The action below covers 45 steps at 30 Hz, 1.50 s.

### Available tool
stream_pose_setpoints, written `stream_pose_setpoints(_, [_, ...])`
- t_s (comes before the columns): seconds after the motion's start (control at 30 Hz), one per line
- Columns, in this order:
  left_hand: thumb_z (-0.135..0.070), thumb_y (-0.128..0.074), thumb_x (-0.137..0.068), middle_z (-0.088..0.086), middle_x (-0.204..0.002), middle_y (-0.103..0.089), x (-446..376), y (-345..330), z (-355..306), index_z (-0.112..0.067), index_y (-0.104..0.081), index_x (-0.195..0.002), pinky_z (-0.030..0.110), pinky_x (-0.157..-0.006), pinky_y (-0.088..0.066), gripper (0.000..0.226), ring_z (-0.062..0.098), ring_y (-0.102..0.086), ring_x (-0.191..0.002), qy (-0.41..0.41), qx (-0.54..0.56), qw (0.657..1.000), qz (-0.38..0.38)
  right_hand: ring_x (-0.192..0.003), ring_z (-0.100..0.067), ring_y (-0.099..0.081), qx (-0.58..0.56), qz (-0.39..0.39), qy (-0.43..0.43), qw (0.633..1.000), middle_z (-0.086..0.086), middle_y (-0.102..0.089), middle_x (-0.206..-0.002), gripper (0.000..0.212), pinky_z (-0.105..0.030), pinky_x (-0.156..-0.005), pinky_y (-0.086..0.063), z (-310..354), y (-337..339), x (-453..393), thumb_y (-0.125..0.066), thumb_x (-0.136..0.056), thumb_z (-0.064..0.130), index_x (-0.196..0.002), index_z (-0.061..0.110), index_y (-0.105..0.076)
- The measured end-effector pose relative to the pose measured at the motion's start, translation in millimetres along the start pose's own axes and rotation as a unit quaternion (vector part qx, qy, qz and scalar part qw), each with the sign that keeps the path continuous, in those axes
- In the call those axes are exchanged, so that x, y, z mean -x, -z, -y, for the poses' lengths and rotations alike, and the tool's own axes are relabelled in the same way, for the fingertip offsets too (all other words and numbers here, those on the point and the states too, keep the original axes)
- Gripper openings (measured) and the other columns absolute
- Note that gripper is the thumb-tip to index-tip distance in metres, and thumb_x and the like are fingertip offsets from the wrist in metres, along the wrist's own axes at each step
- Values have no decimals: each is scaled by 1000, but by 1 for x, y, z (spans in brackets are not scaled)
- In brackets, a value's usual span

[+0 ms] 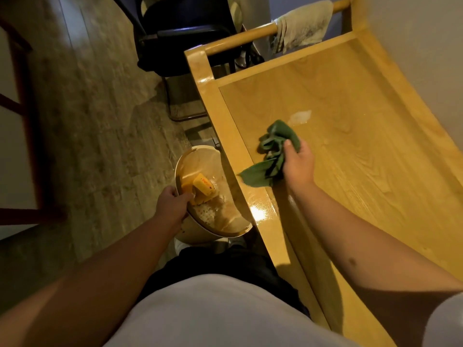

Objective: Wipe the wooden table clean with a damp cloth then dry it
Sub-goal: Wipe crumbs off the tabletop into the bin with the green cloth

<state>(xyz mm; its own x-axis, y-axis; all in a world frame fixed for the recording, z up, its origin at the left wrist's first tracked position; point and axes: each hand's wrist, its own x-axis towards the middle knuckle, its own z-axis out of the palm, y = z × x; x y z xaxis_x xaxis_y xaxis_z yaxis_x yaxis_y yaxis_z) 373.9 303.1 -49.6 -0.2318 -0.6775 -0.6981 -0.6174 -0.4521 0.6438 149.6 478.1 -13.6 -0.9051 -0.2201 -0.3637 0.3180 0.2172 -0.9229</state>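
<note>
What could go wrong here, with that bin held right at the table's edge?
The left hand holds the waste bin by its rim only, so it might tip and spill. The right hand grips the green cloth bunched up, so a sweep may miss the bin or the wet patch. The glossy table edge looks wet, possibly slippery.

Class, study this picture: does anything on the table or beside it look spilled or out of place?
Yes. A pale wet patch sits on the table just beyond the green cloth gripped in the right hand. The left hand holds a bin of scraps at the table's edge.
</note>
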Motion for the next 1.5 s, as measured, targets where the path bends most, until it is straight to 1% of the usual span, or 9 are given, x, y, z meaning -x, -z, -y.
stream_pose_setpoints(0.13, [-12,-71,-85,15,-88,-52,-5,-5,-5,-13,-52,-92,35,-59,-41,20,24,-50,-75,1,-3,1000,5,-88,-5,-58,94,-143,81,982,0,-64,-104,25,-3,-71,-39,1,52,-29,-53,-99,16,-122,9,-63])
stream_pose_setpoints(0.23, [-13,-71,-85,14,-86,-50,-9,-7,-9,-13,-51,-90,34,-57,-40,20,23,-49,-73,6,-8,1000,6,-103,-23,-60,159,-234,71,957,-5,-65,-107,34,-16,-77,-35,-13,88,-44,-49,-94,26,-120,6,-61])
stream_pose_setpoints(0.3, [-13,-70,-86,14,-88,-51,-12,-7,-11,-12,-51,-90,38,-63,-42,20,25,-50,-77,17,-6,1000,3,-118,-30,-57,193,-246,30,949,-9,-64,-123,43,-23,-88,-36,-29,94,-48,-46,-96,29,-132,9,-55])
stream_pose_setpoints(0.4, [-14,-70,-86,15,-88,-51,-16,-8,-14,-15,-47,-82,40,-66,-42,24,25,-50,-78,30,-2,1000,-1,-144,-27,-33,361,-182,58,913,-9,-41,-155,50,-39,-114,-28,-52,83,-47,-44,-102,27,-149,10,-38])
stream_pose_setpoints(0.5, [-11,-72,-82,14,-83,-49,-17,-8,-16,-18,-40,-74,40,-64,-42,34,24,-49,-75,36,3,999,-3,-151,-26,-18,419,-189,59,886,-9,-25,-163,56,-41,-120,-16,-56,73,-60,-39,-103,29,-154,10,-28])
stream_pose_setpoints(0.83, [-7,-69,-84,20,-95,-59,-21,-6,-18,-13,-47,-84,46,-72,-48,23,31,-60,-87,46,23,999,-11,-151,-26,-19,480,-104,116,863,-10,-23,-164,56,-41,-121,-17,-25,52,-126,-37,-103,31,-154,10,-27])
stream_pose_setpoints(0.97, [-8,-69,-83,20,-100,-61,-21,-4,-20,-11,-51,-92,57,-82,-53,20,32,-61,-90,45,12,999,-7,-150,-25,-22,488,-43,164,856,-9,-28,-162,53,-41,-120,-18,-14,40,-146,-38,-103,31,-152,12,-34])
stream_pose_setpoints(1.33, [-7,-68,-84,15,-91,-51,-14,-6,-27,-13,-49,-89,38,-61,-40,21,26,-49,-81,18,15,1000,-17,-146,-25,-31,470,112,254,838,-7,-39,-157,49,-38,-119,-19,-14,-14,-121,-51,-99,26,-147,17,-45])
stream_pose_setpoints(1.5, [-6,-67,-85,15,-91,-49,-11,-5,-25,-14,-46,-85,35,-56,-36,22,26,-46,-80,9,15,1000,-20,-146,-22,-32,487,177,285,806,-3,-39,-157,54,-39,-120,-19,-26,-49,-78,-51,-97,39,-147,20,-44])
